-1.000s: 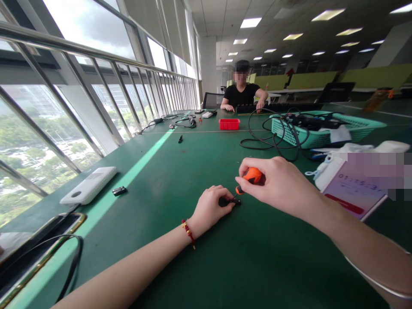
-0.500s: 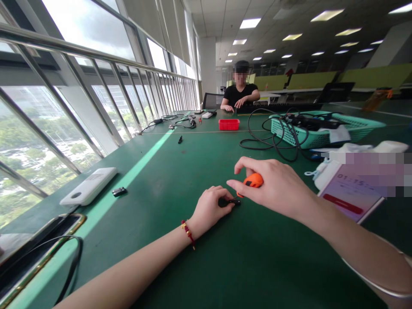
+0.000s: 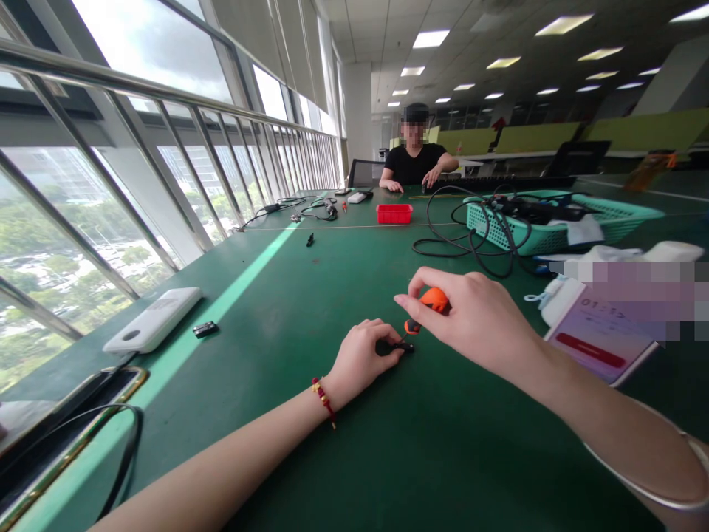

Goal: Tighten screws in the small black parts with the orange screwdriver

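My left hand [image 3: 368, 353] rests on the green table and pinches a small black part [image 3: 408, 346], mostly hidden by the fingers. Above and to its right, my right hand [image 3: 462, 307] is closed around the handle of an orange and black screwdriver [image 3: 435, 299]. The screwdriver leans, its thin shaft running down to the black part beside my left fingertips. Whether the tip sits in a screw is too small to tell.
A white power bank [image 3: 155, 319] and a small black piece [image 3: 206, 329] lie at left. Ahead stands a red box [image 3: 394, 214]. A turquoise basket [image 3: 620, 222] with cables is at right, near a lit phone [image 3: 601, 332]. A person [image 3: 415, 162] sits opposite.
My right hand's fingers have closed around the screwdriver's handle, and the screwdriver has shifted slightly. My left hand stays put. The person opposite has moved one hand sideways.
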A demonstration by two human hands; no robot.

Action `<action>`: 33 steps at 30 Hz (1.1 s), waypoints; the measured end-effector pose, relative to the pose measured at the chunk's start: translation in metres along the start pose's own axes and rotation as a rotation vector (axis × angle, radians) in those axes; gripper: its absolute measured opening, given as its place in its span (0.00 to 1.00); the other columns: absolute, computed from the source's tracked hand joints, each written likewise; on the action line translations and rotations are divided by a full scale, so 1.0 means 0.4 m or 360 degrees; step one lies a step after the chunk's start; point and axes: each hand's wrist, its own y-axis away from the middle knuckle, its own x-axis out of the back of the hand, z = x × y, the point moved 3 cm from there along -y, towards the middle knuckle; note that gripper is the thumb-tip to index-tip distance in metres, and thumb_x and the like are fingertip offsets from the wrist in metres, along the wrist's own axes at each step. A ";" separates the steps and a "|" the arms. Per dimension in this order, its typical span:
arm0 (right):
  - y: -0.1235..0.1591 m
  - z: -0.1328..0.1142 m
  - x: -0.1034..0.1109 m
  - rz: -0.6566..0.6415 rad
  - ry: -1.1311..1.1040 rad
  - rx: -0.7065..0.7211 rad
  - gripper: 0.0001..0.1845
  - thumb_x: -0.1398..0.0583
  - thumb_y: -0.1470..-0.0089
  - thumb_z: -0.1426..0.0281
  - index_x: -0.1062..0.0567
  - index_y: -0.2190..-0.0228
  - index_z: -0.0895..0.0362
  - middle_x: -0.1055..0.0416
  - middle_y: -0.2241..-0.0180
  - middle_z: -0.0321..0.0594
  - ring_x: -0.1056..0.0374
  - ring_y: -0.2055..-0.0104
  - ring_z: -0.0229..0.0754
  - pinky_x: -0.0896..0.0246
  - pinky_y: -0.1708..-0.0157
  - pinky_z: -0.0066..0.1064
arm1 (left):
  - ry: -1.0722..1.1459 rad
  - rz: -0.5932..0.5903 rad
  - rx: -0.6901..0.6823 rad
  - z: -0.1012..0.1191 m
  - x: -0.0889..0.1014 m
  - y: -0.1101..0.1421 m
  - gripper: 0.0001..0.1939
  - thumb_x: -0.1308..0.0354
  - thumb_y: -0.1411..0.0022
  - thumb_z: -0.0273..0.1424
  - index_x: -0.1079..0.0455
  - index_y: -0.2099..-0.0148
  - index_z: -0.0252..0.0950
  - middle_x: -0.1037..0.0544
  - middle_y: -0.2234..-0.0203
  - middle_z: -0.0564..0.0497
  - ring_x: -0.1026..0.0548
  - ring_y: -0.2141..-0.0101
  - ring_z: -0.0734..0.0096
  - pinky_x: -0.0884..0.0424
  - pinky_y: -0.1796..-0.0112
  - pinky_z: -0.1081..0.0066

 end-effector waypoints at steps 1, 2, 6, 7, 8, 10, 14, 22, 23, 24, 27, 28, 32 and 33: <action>0.001 -0.001 0.001 0.0003 -0.0008 0.0010 0.10 0.48 0.48 0.58 0.34 0.70 0.51 0.35 0.83 0.29 0.42 0.83 0.36 0.58 0.81 0.26 | -0.0005 0.0005 0.0006 0.000 0.000 0.000 0.03 0.43 0.48 0.29 0.30 0.69 0.37 0.26 0.70 0.52 0.30 0.67 0.68 0.33 0.63 0.69; 0.002 -0.002 0.002 0.0004 -0.0024 0.0026 0.09 0.46 0.50 0.60 0.35 0.67 0.51 0.33 0.82 0.29 0.41 0.82 0.36 0.58 0.81 0.25 | -0.0012 0.0017 0.0014 0.000 0.000 0.000 0.03 0.43 0.48 0.29 0.30 0.69 0.37 0.26 0.70 0.52 0.30 0.67 0.68 0.33 0.63 0.69; 0.003 -0.006 0.004 -0.0013 -0.0077 0.0048 0.18 0.43 0.54 0.57 0.35 0.62 0.51 0.31 0.78 0.30 0.39 0.80 0.36 0.56 0.81 0.25 | -0.0025 0.0077 0.0030 -0.004 -0.002 0.001 0.03 0.43 0.48 0.29 0.30 0.69 0.36 0.26 0.72 0.52 0.30 0.68 0.68 0.34 0.65 0.69; 0.002 -0.005 0.002 -0.0018 -0.0074 0.0034 0.17 0.45 0.52 0.54 0.34 0.64 0.52 0.33 0.80 0.30 0.40 0.81 0.36 0.56 0.81 0.26 | -0.0016 0.0071 0.0016 -0.005 -0.004 0.000 0.03 0.43 0.48 0.29 0.30 0.69 0.37 0.26 0.72 0.52 0.30 0.68 0.68 0.34 0.65 0.69; 0.002 -0.004 0.000 -0.0013 -0.0071 0.0015 0.17 0.47 0.51 0.52 0.33 0.68 0.52 0.35 0.83 0.30 0.41 0.82 0.36 0.57 0.81 0.26 | -0.0005 0.0060 -0.0001 -0.006 -0.005 0.000 0.03 0.44 0.48 0.29 0.29 0.69 0.37 0.26 0.71 0.52 0.30 0.67 0.68 0.33 0.64 0.69; 0.002 -0.004 -0.003 -0.0003 -0.0078 0.0000 0.18 0.49 0.48 0.51 0.32 0.74 0.52 0.38 0.86 0.30 0.43 0.83 0.36 0.57 0.81 0.26 | 0.0004 0.0031 -0.0029 -0.007 -0.007 0.000 0.04 0.43 0.47 0.29 0.29 0.68 0.37 0.25 0.70 0.52 0.29 0.66 0.68 0.33 0.62 0.69; 0.003 -0.006 -0.003 0.0002 -0.0139 0.0051 0.11 0.44 0.52 0.61 0.34 0.66 0.51 0.35 0.82 0.28 0.43 0.83 0.34 0.56 0.81 0.25 | -0.0016 0.0046 -0.0001 -0.008 -0.005 0.000 0.04 0.43 0.48 0.30 0.29 0.68 0.37 0.26 0.70 0.52 0.29 0.67 0.67 0.33 0.64 0.69; 0.004 -0.005 -0.010 0.0041 -0.0091 0.0013 0.16 0.48 0.48 0.55 0.34 0.77 0.53 0.39 0.86 0.30 0.46 0.84 0.34 0.58 0.82 0.26 | 0.0003 0.0023 -0.0010 -0.003 -0.004 0.000 0.03 0.43 0.47 0.30 0.29 0.68 0.37 0.25 0.70 0.52 0.29 0.66 0.67 0.33 0.63 0.69; 0.004 -0.006 -0.010 0.0058 -0.0108 0.0024 0.14 0.48 0.48 0.57 0.34 0.77 0.53 0.39 0.86 0.30 0.46 0.84 0.33 0.58 0.82 0.25 | 0.0000 0.0020 -0.0009 -0.003 -0.004 -0.001 0.03 0.43 0.47 0.30 0.29 0.68 0.37 0.25 0.70 0.52 0.29 0.66 0.67 0.33 0.63 0.69; 0.005 -0.006 -0.010 0.0066 -0.0127 0.0033 0.10 0.46 0.50 0.59 0.34 0.74 0.52 0.38 0.85 0.29 0.45 0.84 0.33 0.57 0.82 0.25 | -0.0007 0.0028 0.0002 -0.004 -0.003 -0.001 0.04 0.43 0.48 0.30 0.29 0.68 0.37 0.25 0.70 0.51 0.29 0.67 0.67 0.33 0.63 0.69; 0.005 -0.008 -0.007 0.0049 -0.0154 0.0047 0.11 0.43 0.56 0.64 0.35 0.68 0.51 0.35 0.81 0.27 0.43 0.83 0.33 0.57 0.82 0.24 | -0.0029 0.0067 0.0046 -0.005 -0.001 -0.001 0.04 0.42 0.49 0.31 0.30 0.69 0.36 0.26 0.71 0.52 0.29 0.68 0.67 0.33 0.65 0.68; 0.004 -0.009 -0.007 0.0038 -0.0154 0.0046 0.12 0.42 0.57 0.62 0.35 0.67 0.51 0.35 0.80 0.28 0.42 0.82 0.33 0.57 0.82 0.24 | -0.0023 0.0070 0.0052 -0.005 -0.002 -0.001 0.04 0.42 0.49 0.31 0.31 0.70 0.36 0.26 0.72 0.52 0.29 0.68 0.67 0.33 0.66 0.69; 0.005 -0.012 -0.010 0.0033 -0.0139 0.0014 0.19 0.44 0.54 0.50 0.33 0.69 0.52 0.37 0.83 0.29 0.43 0.83 0.35 0.57 0.82 0.25 | 0.0040 0.0073 0.0050 -0.004 -0.005 -0.001 0.02 0.43 0.49 0.28 0.31 0.70 0.36 0.25 0.70 0.52 0.29 0.68 0.67 0.33 0.64 0.69; 0.006 -0.013 -0.011 0.0043 -0.0133 0.0016 0.20 0.45 0.54 0.49 0.32 0.71 0.52 0.38 0.84 0.30 0.44 0.83 0.35 0.57 0.82 0.25 | 0.0050 0.0081 0.0046 -0.004 -0.006 -0.001 0.02 0.43 0.49 0.28 0.31 0.70 0.36 0.25 0.70 0.52 0.29 0.67 0.67 0.33 0.64 0.69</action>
